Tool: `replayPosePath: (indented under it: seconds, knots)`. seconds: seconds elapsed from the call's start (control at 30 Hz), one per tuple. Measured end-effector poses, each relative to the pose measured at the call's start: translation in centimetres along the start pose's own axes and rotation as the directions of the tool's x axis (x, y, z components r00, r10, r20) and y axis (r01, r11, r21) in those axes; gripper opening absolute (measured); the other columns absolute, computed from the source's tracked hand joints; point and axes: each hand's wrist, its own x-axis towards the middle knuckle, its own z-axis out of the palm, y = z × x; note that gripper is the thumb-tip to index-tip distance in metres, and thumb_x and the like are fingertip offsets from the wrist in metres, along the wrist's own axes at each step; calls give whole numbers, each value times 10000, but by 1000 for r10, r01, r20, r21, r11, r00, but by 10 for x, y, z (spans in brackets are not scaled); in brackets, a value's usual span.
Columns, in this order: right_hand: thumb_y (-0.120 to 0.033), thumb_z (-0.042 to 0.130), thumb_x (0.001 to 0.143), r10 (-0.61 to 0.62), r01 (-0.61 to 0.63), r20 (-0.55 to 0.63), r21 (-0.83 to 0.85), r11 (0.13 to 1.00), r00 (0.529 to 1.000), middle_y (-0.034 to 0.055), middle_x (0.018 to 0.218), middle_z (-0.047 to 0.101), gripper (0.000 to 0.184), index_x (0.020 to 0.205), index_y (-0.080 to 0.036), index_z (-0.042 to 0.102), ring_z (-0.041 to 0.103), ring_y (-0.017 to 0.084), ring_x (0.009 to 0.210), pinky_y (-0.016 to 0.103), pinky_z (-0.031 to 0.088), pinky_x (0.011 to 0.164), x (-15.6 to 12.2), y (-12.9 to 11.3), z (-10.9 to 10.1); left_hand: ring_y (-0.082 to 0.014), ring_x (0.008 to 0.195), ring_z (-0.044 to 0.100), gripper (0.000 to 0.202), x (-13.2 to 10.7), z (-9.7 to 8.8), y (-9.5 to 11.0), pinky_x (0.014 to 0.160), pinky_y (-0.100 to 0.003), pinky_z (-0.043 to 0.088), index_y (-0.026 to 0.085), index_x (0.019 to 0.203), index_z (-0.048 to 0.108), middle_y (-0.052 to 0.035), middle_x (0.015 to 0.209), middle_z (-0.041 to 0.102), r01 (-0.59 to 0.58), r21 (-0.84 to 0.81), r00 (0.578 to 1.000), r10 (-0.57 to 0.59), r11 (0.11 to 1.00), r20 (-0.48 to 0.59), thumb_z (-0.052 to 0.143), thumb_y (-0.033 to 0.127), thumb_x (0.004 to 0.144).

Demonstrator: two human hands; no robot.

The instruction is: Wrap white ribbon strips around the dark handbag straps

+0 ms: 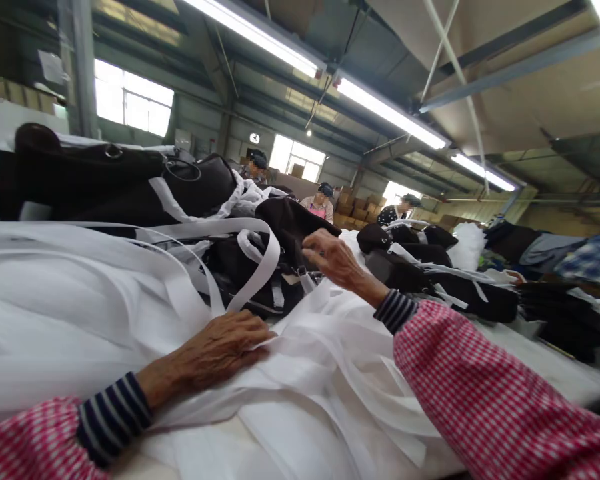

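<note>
Left hand (225,347) resting on long, flat white fabric strips (325,373)
Whether either grip clamps anything is unclear; the strips fan rightward from it. The right hand (337,260), fingers bent, is nearer the soft, dark fabric bag (293,223) beyond.

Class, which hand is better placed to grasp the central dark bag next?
Probably the right hand: it is raised close to the central dark bag, while the left hand lies lower, on the white strips.
</note>
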Motion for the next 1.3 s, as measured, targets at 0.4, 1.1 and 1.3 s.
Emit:
replayPosePath:
  seconds: [0.4,1.1,1.3]
  knots:
    - [-419,349,1104,-125,159,321,-80,984,939,113,1196,647,412,1396,-204,544,548,262,1054,480,435,972,-177,-11,33,-247,1176,625,550,37,-39,8,1068,-322,435,167,1136,728,-69,1234,706,338,-399,939,-275,852,207,359,570,1070]
    - [-206,674,914,9,9,-34,484,875,999,80,1278,660,284,1197,-219,660,569,247,1237,442,464,1082,-179,-4,-16,-428,1456,382,1074,51,9,61,1181,-606,318,283,1610,373,-154,1647,350,309,12,851,-283,951,442,867,618,718]
    - [-504,491,1052,-515,458,208,268,847,831,20,1385,634,318,1233,-292,646,579,228,1206,379,518,996,-252,-90,-33,-292,1293,577,605,57,8,26,1119,-362,416,232,1448,585,-76,1437,611,294,-209,944,-249,933,216,721,450,900]
